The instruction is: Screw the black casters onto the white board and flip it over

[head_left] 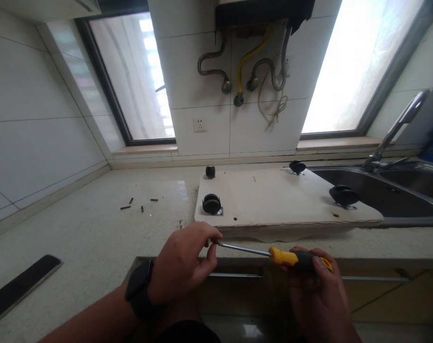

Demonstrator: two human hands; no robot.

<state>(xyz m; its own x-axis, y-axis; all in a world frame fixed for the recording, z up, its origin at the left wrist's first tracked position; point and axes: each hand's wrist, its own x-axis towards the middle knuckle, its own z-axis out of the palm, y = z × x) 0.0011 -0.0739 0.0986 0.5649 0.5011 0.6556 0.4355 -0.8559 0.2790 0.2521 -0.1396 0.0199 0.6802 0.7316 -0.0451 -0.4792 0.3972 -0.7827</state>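
- At the near edge of the bench [87,233], just in front of a white panel [266,200], we see both hands working together.
- Our right hand [318,281] is closed around the yellow and black handle of a screwdriver [286,257]; its shaft points to our left hand.
- Our left hand [182,257], with a black watch [139,288] on its wrist, pinches with thumb and forefinger a small dark piece [214,242] at the screwdriver's tip; it is too small for us to name.
- The panel lies flat on the bench and carries four black casters, wheels upward: near left [211,204], far left [210,171], far right [297,166] and near right [344,195].
- In the panel's surface, near its front edge, we notice two dark holes, one toward each end.
- To the left of the panel, four small dark screws [142,208] lie loose on the bench, apart from each other.
- To the right we have a sink [381,195] with a metal tap [398,121].
- On the tiled wall behind, we find a socket [199,125] and a yellow hose [242,62].
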